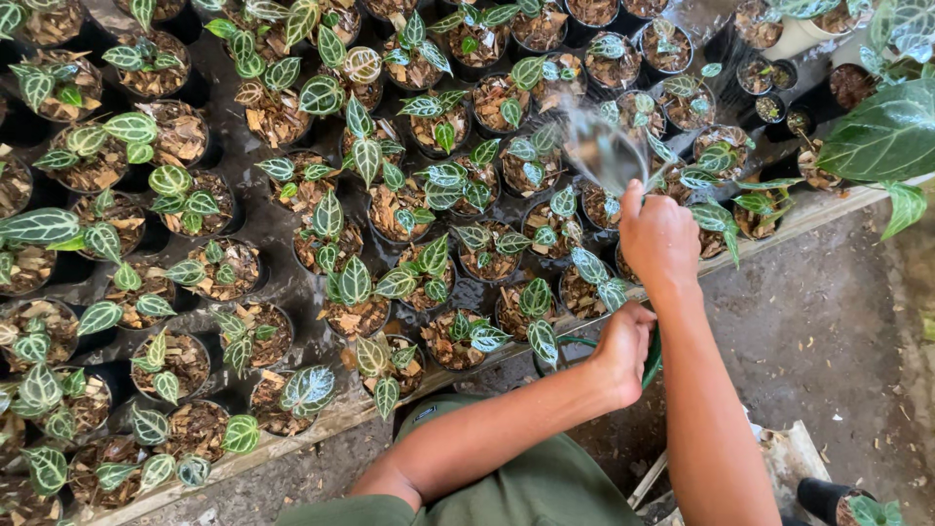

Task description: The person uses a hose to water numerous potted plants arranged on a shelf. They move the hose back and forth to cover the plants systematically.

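My right hand [659,237] is closed around the end of a green hose, hidden inside the fist, at the edge of a bed of small potted plants. A fan of water [599,146] sprays from that hand over the pots beyond it. My left hand [623,348] is lower and nearer my body, gripping the green hose [651,364], which curves under the hand. The pots [458,341] are black and filled with bark chips. Each holds a young plant with dark green, white-veined leaves [354,282].
Several rows of pots stand on a low platform with a pale wooden edge [321,421]. Bare grey concrete floor [828,331] lies to the right. A large veined leaf [881,131] hangs at the upper right. A small potted plant [847,504] sits at the bottom right.
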